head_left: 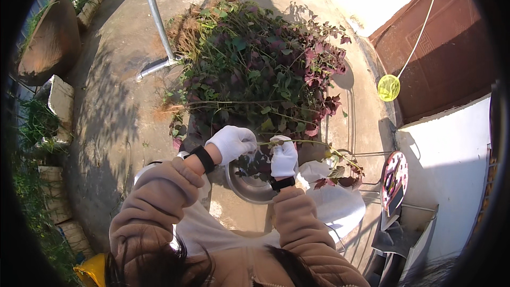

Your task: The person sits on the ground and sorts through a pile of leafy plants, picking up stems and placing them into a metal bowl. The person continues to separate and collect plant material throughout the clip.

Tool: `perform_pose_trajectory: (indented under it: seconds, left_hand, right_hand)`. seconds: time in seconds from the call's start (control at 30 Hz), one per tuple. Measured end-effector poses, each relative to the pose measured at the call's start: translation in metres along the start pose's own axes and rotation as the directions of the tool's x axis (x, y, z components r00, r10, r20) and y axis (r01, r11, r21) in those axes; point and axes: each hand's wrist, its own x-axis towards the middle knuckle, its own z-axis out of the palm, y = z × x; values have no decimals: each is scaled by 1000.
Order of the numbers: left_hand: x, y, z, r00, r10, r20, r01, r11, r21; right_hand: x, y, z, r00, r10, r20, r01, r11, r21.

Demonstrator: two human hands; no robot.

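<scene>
Both my hands wear white knit gloves, with a black band at each wrist. My left hand (232,144) pinches one end of a thin green plant stem (312,141). Close to its right, my right hand (283,156) holds the same stem, which runs on to the right and ends in green and purplish leaves. Below the hands is a round metal basin (248,192) with dark leaves (255,167) in it, partly hidden by my right hand. A large heap of leafy vines (259,63), green and purple with brown roots at the left, lies just beyond.
A metal pole (156,16) with a foot stands left of the heap. To the right are a round patterned stool (395,179) with dark items on it, a metal box-like object (410,227) and a yellow net (388,87) by a brown door (446,48). Planters (59,107) line the left.
</scene>
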Motion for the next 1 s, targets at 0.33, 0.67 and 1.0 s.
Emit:
perform_pose_trajectory:
  seconds: [0.33,0.67,1.0]
  left_hand:
    - [-2,-3,-10,998,-60,11,60,992,-108]
    - [6,-12,-6,976,-129,174,176,941,-289]
    - [6,-19,0,979,-126,162,168,947,-276]
  right_hand:
    - [4,69,-52,950,138,280,43,830,-555]
    - [11,-2,-91,978,109,176,-185,840,511]
    - [3,14,-49,974,-219,-52,174,878,-445]
